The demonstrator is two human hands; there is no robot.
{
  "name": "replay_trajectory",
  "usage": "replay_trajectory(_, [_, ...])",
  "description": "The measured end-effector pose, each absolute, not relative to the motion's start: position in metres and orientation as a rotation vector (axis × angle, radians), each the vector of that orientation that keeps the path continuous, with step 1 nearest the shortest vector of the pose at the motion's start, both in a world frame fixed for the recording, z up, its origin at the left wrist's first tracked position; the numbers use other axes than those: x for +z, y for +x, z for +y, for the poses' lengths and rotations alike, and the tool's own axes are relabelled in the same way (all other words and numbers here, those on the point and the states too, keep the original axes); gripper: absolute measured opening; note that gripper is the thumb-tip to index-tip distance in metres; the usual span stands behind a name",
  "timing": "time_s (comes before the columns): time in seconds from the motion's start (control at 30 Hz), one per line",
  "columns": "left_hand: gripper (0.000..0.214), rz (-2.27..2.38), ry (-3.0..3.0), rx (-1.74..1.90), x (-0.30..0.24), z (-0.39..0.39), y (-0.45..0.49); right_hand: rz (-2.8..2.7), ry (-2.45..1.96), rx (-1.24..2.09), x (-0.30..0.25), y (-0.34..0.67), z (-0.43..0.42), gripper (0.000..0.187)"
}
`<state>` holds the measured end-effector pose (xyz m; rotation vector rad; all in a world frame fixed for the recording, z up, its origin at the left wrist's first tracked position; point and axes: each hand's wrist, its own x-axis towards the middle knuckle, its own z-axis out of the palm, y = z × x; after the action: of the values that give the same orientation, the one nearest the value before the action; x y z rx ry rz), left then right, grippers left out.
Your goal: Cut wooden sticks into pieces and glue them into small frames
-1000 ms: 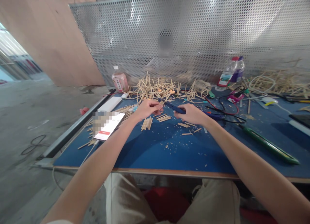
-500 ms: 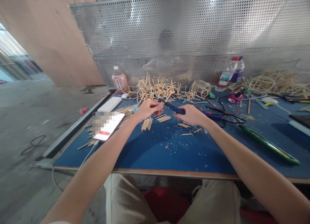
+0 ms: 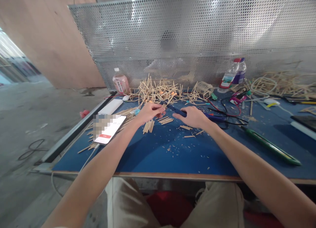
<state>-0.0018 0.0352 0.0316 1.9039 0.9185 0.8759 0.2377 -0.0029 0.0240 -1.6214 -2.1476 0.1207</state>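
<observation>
My left hand (image 3: 149, 113) is over the middle of the table, fingers closed in a pinch on a few short wooden sticks (image 3: 164, 105). My right hand (image 3: 192, 116) is wrapped round a slim dark blue hand tool (image 3: 177, 111); its exact kind is hard to make out. The tool's dark tip points left and meets the sticks at my left fingertips. Below my hands lie a small bundle of cut sticks (image 3: 148, 126) and a second row of sticks (image 3: 165, 120). A few short pieces (image 3: 186, 127) lie under my right hand.
A tangled heap of sticks (image 3: 158, 89) lies behind my hands, before a perforated metal screen (image 3: 138, 30). At left lie a phone (image 3: 111, 131) and a white box (image 3: 110, 106). At right are cables, bottles (image 3: 228, 77) and a long green tool (image 3: 271, 145). Wood chips dot the blue tabletop (image 3: 158, 159).
My right hand has shifted slightly along the blue tool, and the tool's angle has changed a little. My left hand keeps its pinch. The whole view has moved slightly.
</observation>
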Motion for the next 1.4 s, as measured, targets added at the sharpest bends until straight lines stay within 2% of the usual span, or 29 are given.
replay_trajectory(0.17, [0.030,0.917,1.938,0.859,0.030,0.041,-0.004,-2.149,-1.686,0.106,0.019,0.232,-0.001,0.078])
replay_trajectory(0.3, [0.029,0.904,1.953,0.873,0.028,0.047,-0.006,-2.119,-1.710,0.155,0.013,0.226,-0.001,0.083])
replay_trajectory(0.67, [0.025,0.856,1.867,0.996,0.027,0.048,-0.005,-1.992,-1.773,0.193,0.011,0.217,0.001,0.069])
replay_trajectory(0.9, [0.022,0.924,1.686,1.161,0.021,0.054,-0.002,-1.909,-1.633,0.536,0.017,0.225,0.000,0.061])
replay_trajectory(1.4, [0.021,1.010,1.638,1.181,0.018,0.052,0.004,-1.746,-1.496,1.011,0.015,0.227,-0.005,0.056])
